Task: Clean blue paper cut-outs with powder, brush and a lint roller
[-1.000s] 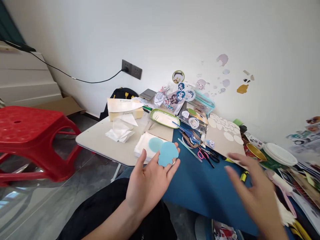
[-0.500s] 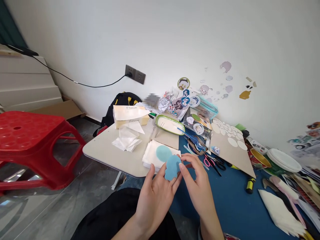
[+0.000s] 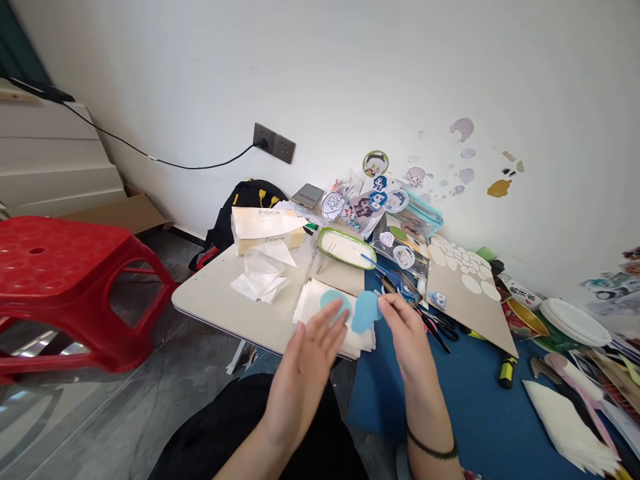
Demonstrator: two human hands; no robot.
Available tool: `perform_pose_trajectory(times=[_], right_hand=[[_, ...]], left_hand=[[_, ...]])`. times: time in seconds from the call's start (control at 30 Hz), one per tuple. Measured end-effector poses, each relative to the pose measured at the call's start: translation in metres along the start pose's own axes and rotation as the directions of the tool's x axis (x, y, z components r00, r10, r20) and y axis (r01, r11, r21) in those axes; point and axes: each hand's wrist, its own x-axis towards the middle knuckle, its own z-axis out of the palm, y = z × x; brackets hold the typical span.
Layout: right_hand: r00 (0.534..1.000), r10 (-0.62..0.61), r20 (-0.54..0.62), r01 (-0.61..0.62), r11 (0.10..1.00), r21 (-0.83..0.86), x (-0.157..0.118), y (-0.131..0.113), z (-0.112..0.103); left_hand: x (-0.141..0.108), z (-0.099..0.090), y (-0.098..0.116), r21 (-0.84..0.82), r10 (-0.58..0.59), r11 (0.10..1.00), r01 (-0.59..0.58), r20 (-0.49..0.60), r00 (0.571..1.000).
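A light blue cutout (image 3: 365, 312) with a wavy lower edge hangs from the fingertips of my right hand (image 3: 417, 353), pinched at its right side. My left hand (image 3: 300, 373) has its fingers apart, palm up, and holds nothing. Behind both hands lies a stack of white sheets (image 3: 307, 303) at the table's edge. A round light blue piece (image 3: 330, 300) rests on the stack, partly covered by my left fingertips.
A green-rimmed dish (image 3: 345, 248), tissue packs (image 3: 267, 230) and crumpled tissues (image 3: 260, 283) sit behind the stack. Scissors (image 3: 445, 327), a grey board with white shapes (image 3: 465, 287) and a yellow-black tool (image 3: 507, 372) lie right. A red stool (image 3: 75, 267) stands left.
The cutout has left my left palm and is now held up to the right by my right hand alone. My left hand has separated from it. The view has shifted slightly.
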Motion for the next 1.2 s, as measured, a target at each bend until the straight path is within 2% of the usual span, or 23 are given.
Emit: perform_pose_trajectory(times=[0.03,0.07,0.13,0.2,0.27,0.47,0.63,0.77,0.9,1.0,1.1,1.2], right_hand=[[1.0,0.012,0.003,-0.012,0.999,-0.042,0.008,0.003,0.0],[1.0,0.019,0.019,-0.017,0.997,-0.079,0.016,0.006,0.001],[0.998,0.017,0.059,-0.01,0.992,-0.128,0.028,0.011,0.007],[0.996,0.018,0.089,-0.004,0.988,-0.152,0.035,0.016,0.015],[0.994,0.026,0.109,-0.007,0.985,-0.17,0.038,0.019,0.022],[0.988,0.055,0.144,-0.021,0.974,-0.224,0.038,0.023,0.029],[0.993,0.063,0.103,-0.03,0.955,-0.294,0.034,0.018,0.028],[0.996,0.088,0.027,-0.074,0.939,-0.335,0.026,0.014,0.013],[0.992,0.128,-0.018,-0.127,0.934,-0.334,0.012,0.019,-0.007],[0.99,0.141,-0.018,-0.141,0.95,-0.279,-0.001,0.028,-0.015],[0.996,0.084,-0.027,-0.088,0.963,-0.255,-0.011,0.035,-0.012],[0.996,-0.085,-0.005,0.079,0.947,-0.312,-0.015,0.032,-0.002]], left_hand=[[0.002,-0.003,0.005,0.094,0.105,0.991,-0.099,-0.06,0.993],[0.005,-0.007,0.01,0.186,0.229,0.961,-0.205,-0.113,0.967],[0.011,-0.015,0.018,0.339,0.46,0.859,-0.383,-0.185,0.868],[0.016,-0.023,0.025,0.428,0.595,0.77,-0.473,-0.217,0.773],[0.019,-0.029,0.029,0.463,0.646,0.73,-0.503,-0.228,0.728],[0.021,-0.032,0.03,0.478,0.658,0.718,-0.506,-0.227,0.718],[0.022,-0.042,0.028,0.508,0.672,0.685,-0.521,-0.167,0.721],[0.025,-0.052,0.028,0.525,0.694,0.65,-0.549,-0.117,0.71],[0.026,-0.053,0.028,0.558,0.691,0.637,-0.531,-0.108,0.715],[0.026,-0.052,0.027,0.586,0.689,0.625,-0.516,-0.103,0.717],[0.026,-0.053,0.027,0.604,0.68,0.619,-0.502,-0.094,0.727],[0.027,-0.054,0.025,0.631,0.67,0.607,-0.483,-0.078,0.739]])
